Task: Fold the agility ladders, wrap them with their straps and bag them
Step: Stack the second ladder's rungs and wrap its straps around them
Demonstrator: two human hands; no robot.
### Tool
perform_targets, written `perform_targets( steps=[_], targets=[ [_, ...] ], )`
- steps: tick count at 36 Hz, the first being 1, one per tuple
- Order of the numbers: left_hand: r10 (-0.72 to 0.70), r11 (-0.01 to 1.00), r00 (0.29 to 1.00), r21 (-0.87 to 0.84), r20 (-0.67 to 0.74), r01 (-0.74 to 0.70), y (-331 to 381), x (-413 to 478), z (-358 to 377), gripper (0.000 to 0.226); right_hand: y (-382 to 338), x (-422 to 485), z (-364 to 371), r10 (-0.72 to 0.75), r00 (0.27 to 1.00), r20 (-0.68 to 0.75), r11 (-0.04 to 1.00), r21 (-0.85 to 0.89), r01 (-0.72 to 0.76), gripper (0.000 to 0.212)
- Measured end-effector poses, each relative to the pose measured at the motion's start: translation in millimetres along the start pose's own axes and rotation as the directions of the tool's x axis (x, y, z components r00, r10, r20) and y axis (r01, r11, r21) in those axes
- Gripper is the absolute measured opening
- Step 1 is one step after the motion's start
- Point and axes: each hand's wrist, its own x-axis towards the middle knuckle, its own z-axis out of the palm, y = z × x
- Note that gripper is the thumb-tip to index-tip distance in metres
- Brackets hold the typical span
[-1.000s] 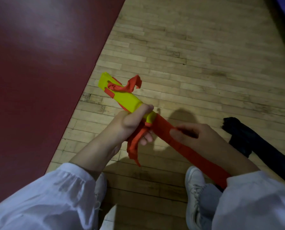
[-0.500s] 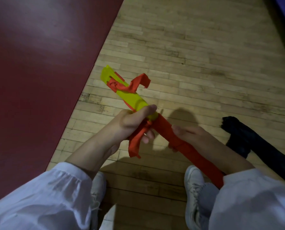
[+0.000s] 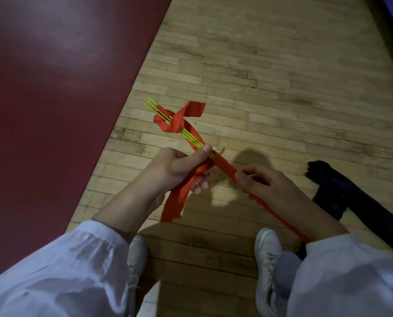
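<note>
Head view: left hand (image 3: 175, 165) grip's clamped round the folded yellow ladder (image 3: 190, 136), which pokes out past that grip, right hand (image 3: 266, 186) pinches the red strap (image 3: 225, 167) just beside it, so imo pull taut & overlap each wrap.

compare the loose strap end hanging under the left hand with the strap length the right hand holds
The loose strap end hangs slack below the left hand; the strap length looks pulled straight to the right hand, which pinches it. The loose strap end stops at a free edge; the strap length runs on under the right forearm. Both are red fabric, meeting at the yellow rungs the left hand grips.
</note>
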Motion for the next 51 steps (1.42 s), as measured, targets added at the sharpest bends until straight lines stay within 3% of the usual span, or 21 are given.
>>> perform_targets(
  steps=[10,16,25,27,31,35,46,51],
  targets=[
    [0.035,0.999,0.999,-0.030,-0.001,-0.035,-2.9,1.7,2.2,0.049,1.8,0.5,0.9,0.002,0.999,-0.035,0.999,-0.043,-0.003,0.055],
    [0.042,0.996,0.999,-0.073,-0.006,-0.043,-1.6,2.4,3.8,0.028,4.2,-1.6,-0.6,-0.010,0.999,-0.041,0.996,-0.086,0.007,0.057],
    [0.029,0.999,1.000,-0.046,-0.006,-0.029,-3.4,3.9,0.6,0.030,4.1,-3.7,-2.4,-0.002,1.000,-0.002,0.989,-0.149,0.001,0.057],
    [0.028,0.999,1.000,-0.036,-0.004,-0.028,-4.3,4.4,-0.3,0.030,3.5,-4.2,-2.8,0.001,1.000,0.002,0.988,-0.156,-0.001,0.049],
    [-0.014,1.000,1.000,-0.010,0.003,0.014,-6.6,5.9,-1.6,0.029,5.0,-2.2,-5.3,-0.006,1.000,-0.021,0.986,-0.165,0.003,0.010],
    [-0.047,0.999,0.999,0.011,0.015,0.047,-7.9,6.6,-1.7,0.024,5.6,-1.8,-5.9,-0.018,0.999,-0.038,0.991,-0.133,0.012,0.008],
    [-0.218,0.974,0.975,0.070,0.044,0.215,0.4,7.4,2.3,0.034,3.4,-5.0,-6.4,-0.092,0.993,-0.067,0.986,-0.146,0.081,0.015],
    [-0.232,0.973,0.971,0.014,0.062,0.232,5.6,5.6,5.4,0.063,1.3,-5.3,-5.1,-0.111,0.991,-0.080,0.979,-0.177,0.096,0.016]
  ],
)
